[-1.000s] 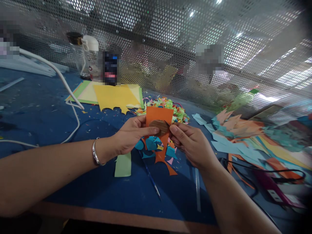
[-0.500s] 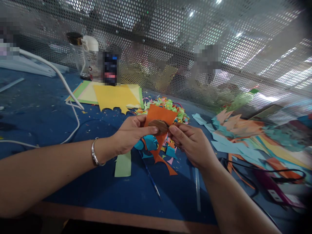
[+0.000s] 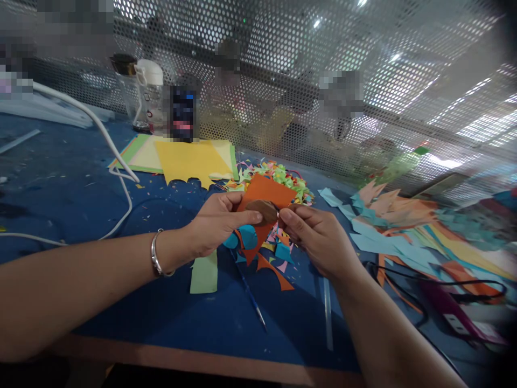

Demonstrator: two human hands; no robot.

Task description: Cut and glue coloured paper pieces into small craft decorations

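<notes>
Orange paper behind brown disc, held over bench between fingers of left hand; thumbed flat, likely against slipping. Pinched narrow at disc's edge with fingers of right hand, probably for control; on what, cannot tell.

The orange sheet looks like plain matt paper, smooth and flat-toned, and the brown disc against it has a dull, faintly streaked face I'd take for wood. The bracelet is polished metal, catching the light. Underneath, the blue tabletop is matt; the white cable has a smooth plastic skin, the yellow sheet is matt paper, and the perforated screen behind looks like grey metal
</notes>
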